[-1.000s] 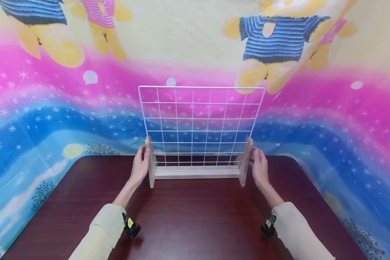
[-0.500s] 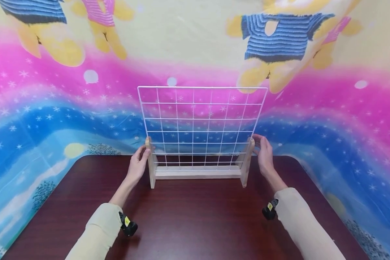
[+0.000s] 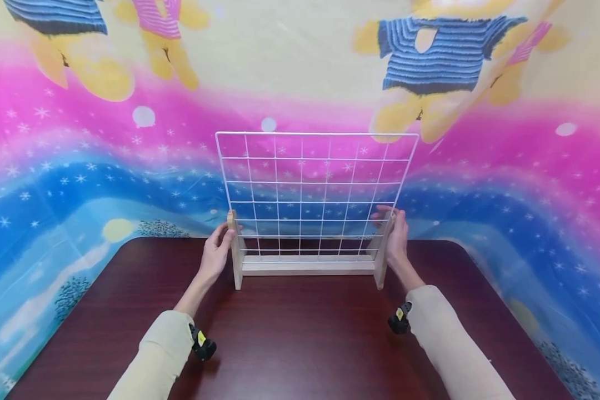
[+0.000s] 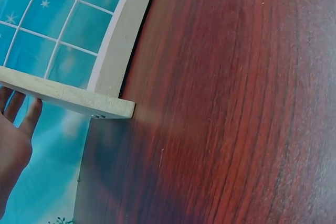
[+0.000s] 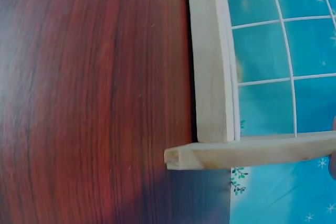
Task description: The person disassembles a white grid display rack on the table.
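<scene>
White grid (image 3: 301, 182) | left fingers (image 3: 227, 239) pinch wooden post (image 3: 236, 258) | right fingers (image 3: 401, 220) partly hidden, hold unclear

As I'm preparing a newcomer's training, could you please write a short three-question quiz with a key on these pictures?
1. What colour is the wire grid: (a) black, (b) white, (c) red?
2. Fill in: low between the two wooden uprights runs a wooden ____.
3. True or false: both hands are at the same upright.
Key: 1. b; 2. crossbar; 3. false: the left hand is at one, the right hand at the other.
</scene>
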Tool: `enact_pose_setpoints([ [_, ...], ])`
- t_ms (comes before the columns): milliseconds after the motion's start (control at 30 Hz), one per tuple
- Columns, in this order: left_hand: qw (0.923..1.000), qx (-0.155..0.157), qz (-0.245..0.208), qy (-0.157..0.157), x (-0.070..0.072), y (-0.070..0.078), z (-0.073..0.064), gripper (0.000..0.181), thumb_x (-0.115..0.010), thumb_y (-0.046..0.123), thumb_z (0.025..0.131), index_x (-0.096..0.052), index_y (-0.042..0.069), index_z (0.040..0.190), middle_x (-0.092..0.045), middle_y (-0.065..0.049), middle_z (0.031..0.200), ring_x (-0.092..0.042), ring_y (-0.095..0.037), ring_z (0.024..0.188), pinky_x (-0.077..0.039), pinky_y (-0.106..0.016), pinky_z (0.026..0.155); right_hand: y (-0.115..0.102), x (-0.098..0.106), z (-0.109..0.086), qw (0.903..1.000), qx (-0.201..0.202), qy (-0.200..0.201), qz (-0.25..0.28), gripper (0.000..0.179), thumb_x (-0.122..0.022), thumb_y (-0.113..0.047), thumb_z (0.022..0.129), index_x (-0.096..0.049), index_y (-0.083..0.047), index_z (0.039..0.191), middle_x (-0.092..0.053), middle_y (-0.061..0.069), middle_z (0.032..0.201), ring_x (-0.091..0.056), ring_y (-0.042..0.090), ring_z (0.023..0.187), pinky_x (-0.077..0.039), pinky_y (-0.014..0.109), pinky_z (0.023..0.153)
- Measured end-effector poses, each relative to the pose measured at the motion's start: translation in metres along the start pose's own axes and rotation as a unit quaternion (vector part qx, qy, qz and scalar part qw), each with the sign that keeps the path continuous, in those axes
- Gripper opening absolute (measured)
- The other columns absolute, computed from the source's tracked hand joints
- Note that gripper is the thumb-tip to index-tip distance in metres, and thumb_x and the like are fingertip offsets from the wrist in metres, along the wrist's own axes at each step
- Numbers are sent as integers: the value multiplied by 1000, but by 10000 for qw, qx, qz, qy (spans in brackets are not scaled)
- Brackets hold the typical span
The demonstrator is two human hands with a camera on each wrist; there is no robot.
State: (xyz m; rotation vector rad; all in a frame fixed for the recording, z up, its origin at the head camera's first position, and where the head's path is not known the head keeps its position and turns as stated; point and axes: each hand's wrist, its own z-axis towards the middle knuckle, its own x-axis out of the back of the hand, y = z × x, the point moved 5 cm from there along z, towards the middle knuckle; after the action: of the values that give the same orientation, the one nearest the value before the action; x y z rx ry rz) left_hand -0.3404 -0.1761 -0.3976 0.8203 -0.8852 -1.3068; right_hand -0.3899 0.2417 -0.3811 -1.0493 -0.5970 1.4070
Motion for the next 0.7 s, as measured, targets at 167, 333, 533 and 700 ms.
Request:
enact_pose_setpoints([
  [167,9999,33,24,152,0,-1,-1,37,-45,10,103,-47,-8,135,-56,-33,124,-50,-46,114,-45,-18,83,1,-1,-3,9988,-92,-97,-469,64,-13,-35,107,-53,13,120,-62,27,99,-64,34,90,-47,45,90],
  [333,9998,13,61,202,-2,-2,-1,38,-45,11,103,-46,-8,136,-56,-32,124,-50,-47,113,-45,-18,82,-9,-5,-8,9982,-20,-71,-603,63,-10,-30,107,-49,18,117,-53,41,104,-60,41,90,-46,46,89],
  [533,9993,26,-56,360,-2,-4,-1,39,-46,10,102,-46,-8,137,-56,-32,123,-51,-45,114,-44,-18,84,-21,-12,-14,9965,-36,10,-836,60,-13,-30,107,-48,18,115,-55,31,95,-57,36,88,-44,45,87],
  [700,9986,-141,37,512,-3,-4,-2,38,-48,8,101,-49,-8,135,-57,-33,120,-53,-48,110,-46,-18,80,-22,-10,-16,9965,-74,101,-832,57,-15,-30,107,-48,16,115,-54,31,94,-55,37,87,-45,40,83],
])
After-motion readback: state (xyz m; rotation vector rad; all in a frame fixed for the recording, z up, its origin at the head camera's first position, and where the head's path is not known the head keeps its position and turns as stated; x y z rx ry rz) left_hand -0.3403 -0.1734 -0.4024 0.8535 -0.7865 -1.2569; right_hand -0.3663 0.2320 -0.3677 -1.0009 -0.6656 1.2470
